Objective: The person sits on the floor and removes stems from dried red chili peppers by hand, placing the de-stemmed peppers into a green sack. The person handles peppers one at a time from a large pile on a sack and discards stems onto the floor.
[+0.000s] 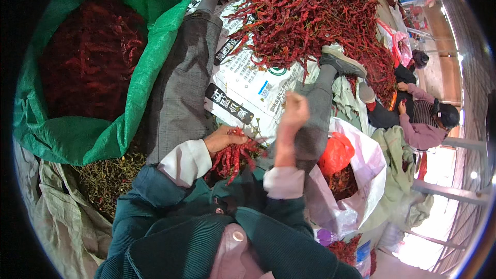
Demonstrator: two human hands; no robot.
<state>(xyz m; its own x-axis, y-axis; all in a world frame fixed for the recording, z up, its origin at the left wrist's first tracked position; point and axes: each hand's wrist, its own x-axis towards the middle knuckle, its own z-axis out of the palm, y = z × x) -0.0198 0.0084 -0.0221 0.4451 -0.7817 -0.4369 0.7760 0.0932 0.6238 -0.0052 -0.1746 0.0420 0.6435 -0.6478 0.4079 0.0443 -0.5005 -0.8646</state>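
Note:
My left hand [224, 139] grips a bunch of dried red chili peppers [232, 161] over my lap; their stems point up and away from me. My right hand [293, 110] is raised to the right of the bunch, above my right leg. It is blurred, its fingers look curled, and whether it holds anything cannot be told. Beyond both hands a large heap of red chili peppers [310, 11] lies on white printed woven sacking [248, 81] between my feet. No pepper of the heap is touched by either hand.
A green woven sack [155, 62] of red chilies stands at the left, with loose stems [108, 180] beside it. At the right are a white sack [372, 162] and a red plastic bag [336, 153]. A co-worker [424, 120] sits farther right.

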